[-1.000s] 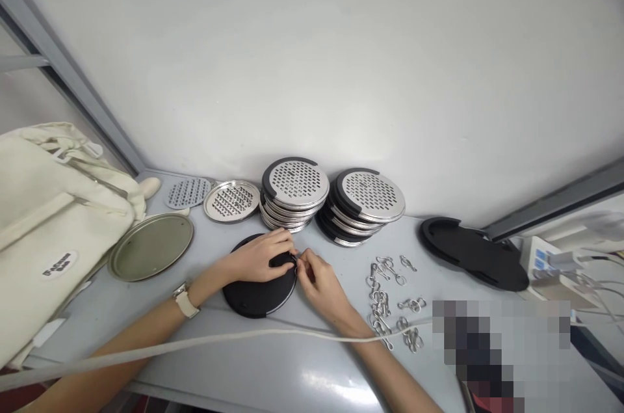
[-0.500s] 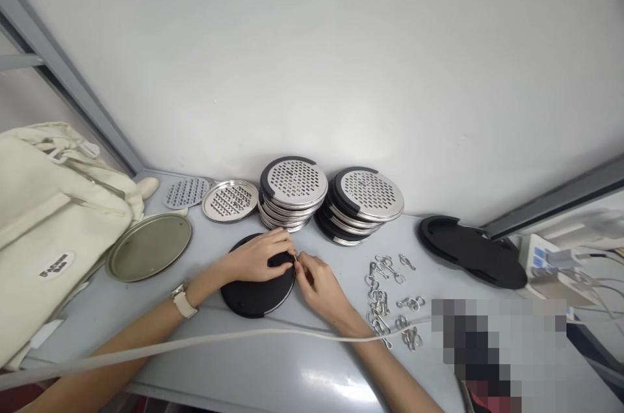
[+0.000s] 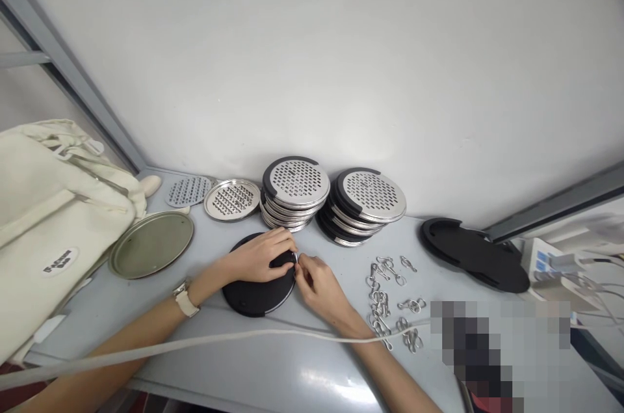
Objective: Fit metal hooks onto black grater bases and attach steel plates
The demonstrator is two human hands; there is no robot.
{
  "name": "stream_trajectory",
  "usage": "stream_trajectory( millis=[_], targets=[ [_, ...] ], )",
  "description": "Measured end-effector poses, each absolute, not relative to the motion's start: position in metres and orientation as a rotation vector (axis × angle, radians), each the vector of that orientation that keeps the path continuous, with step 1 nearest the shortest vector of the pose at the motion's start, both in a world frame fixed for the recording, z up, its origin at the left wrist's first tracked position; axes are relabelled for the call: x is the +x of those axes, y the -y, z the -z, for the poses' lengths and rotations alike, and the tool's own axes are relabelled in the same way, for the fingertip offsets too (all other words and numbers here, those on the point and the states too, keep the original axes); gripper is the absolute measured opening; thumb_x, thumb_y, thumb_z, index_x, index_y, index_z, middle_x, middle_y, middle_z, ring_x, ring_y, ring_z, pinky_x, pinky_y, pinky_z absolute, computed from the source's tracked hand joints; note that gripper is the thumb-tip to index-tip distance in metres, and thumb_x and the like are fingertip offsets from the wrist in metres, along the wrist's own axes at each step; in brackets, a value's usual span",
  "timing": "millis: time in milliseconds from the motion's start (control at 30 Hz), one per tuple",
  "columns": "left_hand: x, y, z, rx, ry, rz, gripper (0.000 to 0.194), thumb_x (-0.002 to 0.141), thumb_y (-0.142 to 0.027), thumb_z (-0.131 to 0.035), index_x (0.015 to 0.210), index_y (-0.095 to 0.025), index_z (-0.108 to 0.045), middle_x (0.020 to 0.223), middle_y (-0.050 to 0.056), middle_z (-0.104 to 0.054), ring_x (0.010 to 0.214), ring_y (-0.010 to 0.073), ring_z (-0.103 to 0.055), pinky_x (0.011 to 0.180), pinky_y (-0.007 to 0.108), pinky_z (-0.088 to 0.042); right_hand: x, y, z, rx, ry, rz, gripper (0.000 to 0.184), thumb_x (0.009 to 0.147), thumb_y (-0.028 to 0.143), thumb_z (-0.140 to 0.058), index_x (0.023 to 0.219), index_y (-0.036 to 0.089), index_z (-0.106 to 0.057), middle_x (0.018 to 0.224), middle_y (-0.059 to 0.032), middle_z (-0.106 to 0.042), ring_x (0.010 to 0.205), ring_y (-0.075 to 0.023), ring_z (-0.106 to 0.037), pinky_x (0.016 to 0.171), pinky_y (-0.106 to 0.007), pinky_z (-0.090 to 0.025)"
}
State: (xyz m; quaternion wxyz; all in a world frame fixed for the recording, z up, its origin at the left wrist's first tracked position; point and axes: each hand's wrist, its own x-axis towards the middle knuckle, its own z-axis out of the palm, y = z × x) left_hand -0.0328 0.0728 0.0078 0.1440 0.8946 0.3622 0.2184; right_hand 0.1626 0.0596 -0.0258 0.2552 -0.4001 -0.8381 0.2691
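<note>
A black round disc (image 3: 260,293) lies on the grey table, a thin silvery rim showing along its lower right edge. My left hand (image 3: 266,257) is closed on the disc from above, fingers and thumb curled toward its upper right edge. Right at that edge, my right hand (image 3: 314,283) pinches a small shiny metal piece between thumb and fingertips; its kind is mostly hidden by the fingers. To the right of my right hand lie several metal snap hooks with rings (image 3: 380,302) in a loose group.
Two stacks of round graters, a left stack (image 3: 297,182) and a right stack (image 3: 373,195), stand by the wall. Loose grater plates (image 3: 233,199), an olive round lid (image 3: 152,245) and a cream backpack (image 3: 63,224) are leftward. Black discs (image 3: 475,253) and a power strip (image 3: 546,270) are rightward. A white cord (image 3: 219,338) crosses in front.
Both hands stay at the disc's upper right edge with almost no movement. A little more of the shiny metal shows between the fingertips. The camera view has shifted slightly.
</note>
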Motion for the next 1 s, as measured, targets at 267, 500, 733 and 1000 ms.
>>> stream_trajectory(
  millis=[267, 500, 733, 1000],
  targets=[
    [-0.0331, -0.0732, -0.0086, 2.549, -1.044, -0.640, 0.015, 0.083, -0.018, -0.055, 0.098, -0.018, -0.055, 0.101, 0.006, -0.056, 0.099, 0.0207, -0.052, 0.102, 0.038, -0.038, 0.1627, -0.0601, 0.0270, -1.087, 2.288, -0.694, 0.018, 0.091, 0.018, -0.038, 0.076, 0.020, -0.047, 0.066, -0.0006, -0.053, 0.064, -0.0162, -0.049, 0.060, -0.026, -0.034],
    [-0.0334, -0.0732, -0.0093, 2.488, -1.037, -0.661, 0.016, 0.083, -0.017, -0.055, 0.099, -0.018, -0.055, 0.102, 0.007, -0.055, 0.097, 0.0204, -0.054, 0.090, 0.033, -0.045, 0.1628, -0.0603, 0.0268, -1.079, 2.290, -0.695, 0.018, 0.091, 0.018, -0.039, 0.076, 0.020, -0.048, 0.067, -0.0013, -0.054, 0.064, -0.0163, -0.049, 0.059, -0.026, -0.034],
    [-0.0327, -0.0715, -0.0109, 2.574, -1.035, -0.614, 0.016, 0.084, -0.017, -0.053, 0.099, -0.018, -0.055, 0.104, 0.008, -0.055, 0.099, 0.0213, -0.053, 0.091, 0.034, -0.044, 0.1630, -0.0600, 0.0275, -1.084, 2.299, -0.695, 0.018, 0.091, 0.018, -0.039, 0.075, 0.020, -0.046, 0.066, -0.0007, -0.053, 0.063, -0.0160, -0.048, 0.059, -0.026, -0.032],
    [-0.0326, -0.0712, -0.0095, 2.623, -1.060, -0.603, 0.016, 0.084, -0.018, -0.054, 0.100, -0.017, -0.053, 0.105, 0.009, -0.054, 0.101, 0.0229, -0.052, 0.092, 0.035, -0.042, 0.1631, -0.0601, 0.0268, -1.094, 2.325, -0.706, 0.018, 0.094, 0.019, -0.035, 0.078, 0.020, -0.045, 0.067, -0.0012, -0.053, 0.064, -0.0162, -0.049, 0.060, -0.026, -0.033]
  ],
)
